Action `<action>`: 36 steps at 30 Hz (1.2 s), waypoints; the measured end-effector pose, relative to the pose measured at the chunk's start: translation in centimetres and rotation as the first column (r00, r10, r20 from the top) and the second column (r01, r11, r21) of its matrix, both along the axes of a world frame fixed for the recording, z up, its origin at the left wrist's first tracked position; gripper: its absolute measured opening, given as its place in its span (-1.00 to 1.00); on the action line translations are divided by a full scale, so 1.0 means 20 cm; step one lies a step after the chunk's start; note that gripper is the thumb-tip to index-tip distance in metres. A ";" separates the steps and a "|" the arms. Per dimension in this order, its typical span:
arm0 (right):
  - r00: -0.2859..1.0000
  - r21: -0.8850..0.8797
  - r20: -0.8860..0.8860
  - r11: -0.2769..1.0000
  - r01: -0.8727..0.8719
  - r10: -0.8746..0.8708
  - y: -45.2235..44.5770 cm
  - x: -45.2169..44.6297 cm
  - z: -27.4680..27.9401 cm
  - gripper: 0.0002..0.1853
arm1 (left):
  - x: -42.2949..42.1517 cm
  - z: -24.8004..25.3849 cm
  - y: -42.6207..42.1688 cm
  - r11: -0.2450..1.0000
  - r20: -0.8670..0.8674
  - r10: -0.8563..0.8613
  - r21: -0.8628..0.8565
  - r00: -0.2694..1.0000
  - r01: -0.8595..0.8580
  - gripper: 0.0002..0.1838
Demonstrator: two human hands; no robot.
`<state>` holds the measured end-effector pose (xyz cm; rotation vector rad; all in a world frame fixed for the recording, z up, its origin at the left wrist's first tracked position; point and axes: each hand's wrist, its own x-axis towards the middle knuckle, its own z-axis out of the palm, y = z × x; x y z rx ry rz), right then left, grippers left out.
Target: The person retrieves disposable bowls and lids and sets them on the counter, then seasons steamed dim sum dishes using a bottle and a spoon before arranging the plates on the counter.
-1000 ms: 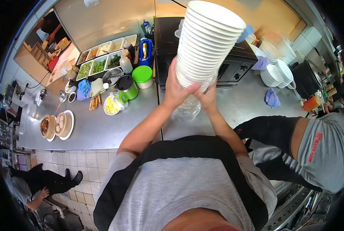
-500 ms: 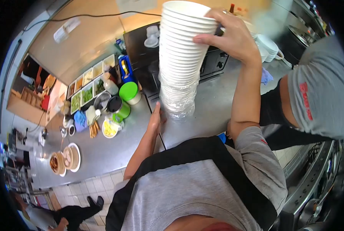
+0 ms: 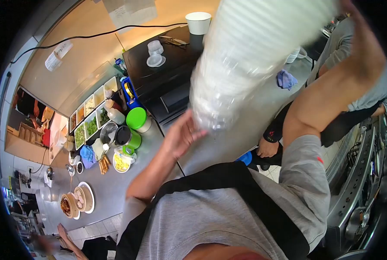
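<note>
A tall stack of white cups (image 3: pixel 262 52), partly in clear plastic wrap, slants across the top centre, large and blurred close to the camera. Its narrow end points down and left. My left hand (image 3: pixel 183 135) is beside that lower end with its fingers apart; whether it touches the wrap is unclear. At the upper right, my right hand (image 3: pixel 353 19) is raised by the wide end of the stack, its fingers smeared and partly out of view. A single white bowl (image 3: pixel 198 24) stands on the black oven (image 3: pixel 159 80), behind the stack.
Left on the steel counter (image 3: pixel 156 151) are ingredient trays (image 3: pixel 91 126), a green-lidded tub (image 3: pixel 138 119), a yellow-filled bowl (image 3: pixel 121 161) and bamboo steamers (image 3: pixel 82 198). A purple cloth (image 3: pixel 286 79) lies right. A co-worker's hand (image 3: pixel 268 148) is near the right counter edge; another person's arm shows lower left.
The cup stack has risen closer to the camera and tilted to the upper right. My right hand has moved up and right. More of the oven top shows, with the white bowl on it.
</note>
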<state>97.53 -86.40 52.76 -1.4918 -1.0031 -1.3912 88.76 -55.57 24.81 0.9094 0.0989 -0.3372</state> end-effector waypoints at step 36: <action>0.814 -0.333 0.085 0.753 0.567 -0.575 -0.10 2.46 -0.50 -0.35 | 2.82 0.78 -0.64 0.866 0.502 0.373 0.113 0.780 -0.487 -0.17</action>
